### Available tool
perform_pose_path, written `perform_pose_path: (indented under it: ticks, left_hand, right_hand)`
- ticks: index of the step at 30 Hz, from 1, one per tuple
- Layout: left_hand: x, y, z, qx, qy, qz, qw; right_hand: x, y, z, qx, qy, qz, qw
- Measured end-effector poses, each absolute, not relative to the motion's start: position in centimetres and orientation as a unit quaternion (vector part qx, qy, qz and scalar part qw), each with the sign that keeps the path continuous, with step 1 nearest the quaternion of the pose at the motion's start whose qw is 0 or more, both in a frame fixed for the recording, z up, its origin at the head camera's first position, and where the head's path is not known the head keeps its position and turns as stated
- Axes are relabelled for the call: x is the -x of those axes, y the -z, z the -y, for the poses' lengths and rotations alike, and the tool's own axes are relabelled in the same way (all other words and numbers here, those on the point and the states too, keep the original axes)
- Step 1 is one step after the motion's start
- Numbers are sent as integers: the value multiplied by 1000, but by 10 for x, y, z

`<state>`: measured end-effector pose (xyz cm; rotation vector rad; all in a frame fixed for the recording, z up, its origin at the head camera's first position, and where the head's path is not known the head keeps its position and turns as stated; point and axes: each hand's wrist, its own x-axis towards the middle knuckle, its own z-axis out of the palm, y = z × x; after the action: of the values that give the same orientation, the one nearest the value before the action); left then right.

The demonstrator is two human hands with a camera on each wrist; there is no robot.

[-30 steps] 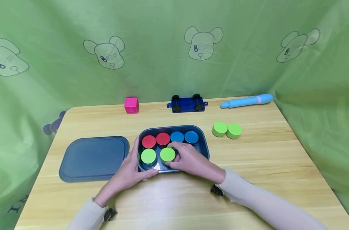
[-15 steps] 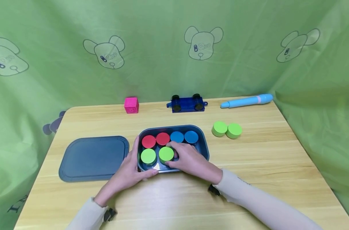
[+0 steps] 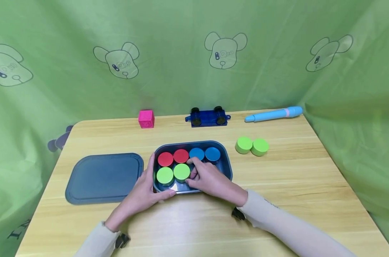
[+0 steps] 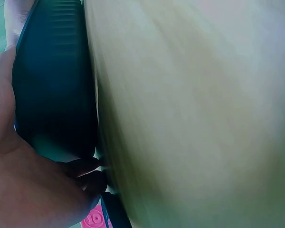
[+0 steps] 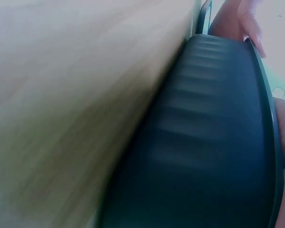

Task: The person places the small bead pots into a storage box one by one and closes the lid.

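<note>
My left hand (image 3: 144,190) holds the near left corner of a dark blue plastic box (image 3: 228,166), thumb along the front rim and fingers down the left side. The left wrist view shows that hand (image 4: 33,185) against the box wall (image 4: 57,80). Inside the box, my right hand (image 3: 211,180) has its bent index finger and thumb at the right edge of a green disc (image 3: 182,172). That disc sits beside another green disc (image 3: 165,175). Behind them are two red discs (image 3: 181,156) and two blue discs (image 3: 212,154). The right wrist view shows mostly the box wall (image 5: 199,142).
Left of the box lies a flat dark blue lid (image 3: 104,178). Two green discs (image 3: 244,145) stand on the table at the right. Along the back edge are a pink cube (image 3: 146,119), a blue wheeled toy chassis (image 3: 208,117) and a light blue pen (image 3: 272,114).
The green disc at my right hand has slid left, close to the other green disc. My right fingertips have gone from around it to its right edge. My left hand stays put.
</note>
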<state>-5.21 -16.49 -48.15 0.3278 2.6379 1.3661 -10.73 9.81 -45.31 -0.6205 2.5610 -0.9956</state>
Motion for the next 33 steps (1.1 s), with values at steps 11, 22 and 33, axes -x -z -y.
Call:
perform_pose_path:
  ticks: [11,22,33]
  left_hand:
    - [52,482,165,-104,-462,-877,83]
    - [52,481,165,-99,-458,-879,89]
    - [52,481,165,-97,-452,-882,86]
  right_hand:
    - [107,450,-101,233,343,-898,145]
    - [103,445,-113,250,375,-886,109]
    - [98,445,-132,281,417,-863,49]
